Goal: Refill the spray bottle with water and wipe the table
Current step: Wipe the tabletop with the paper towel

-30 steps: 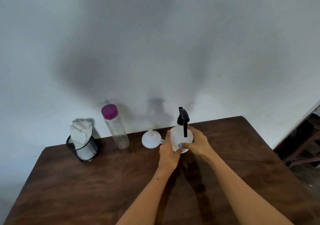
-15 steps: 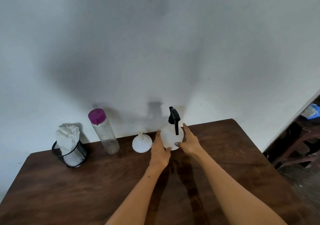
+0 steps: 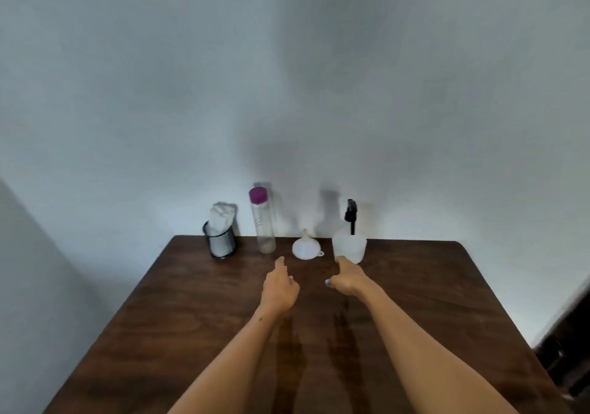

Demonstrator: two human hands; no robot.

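Observation:
A white spray bottle [image 3: 349, 247] with a black trigger head stands at the table's far edge by the wall. My right hand [image 3: 347, 278] hovers just in front of it, fingers loosely curled, holding nothing. My left hand [image 3: 279, 287] is over the table further left, forefinger extended, also holding nothing. A white funnel [image 3: 305, 247] lies mouth-down left of the spray bottle. A clear water bottle [image 3: 263, 222] with a purple cap stands left of the funnel. A white cloth [image 3: 222, 218] sticks out of a black mesh cup [image 3: 220, 244].
The dark wooden table [image 3: 431, 302] butts against a pale wall. Its left and right edges run towards me. Dark furniture [image 3: 568, 349] shows past the right edge.
Both hands have let go of the spray bottle and drawn back towards me. The view has tilted and shifted, so the objects now sit further right and higher.

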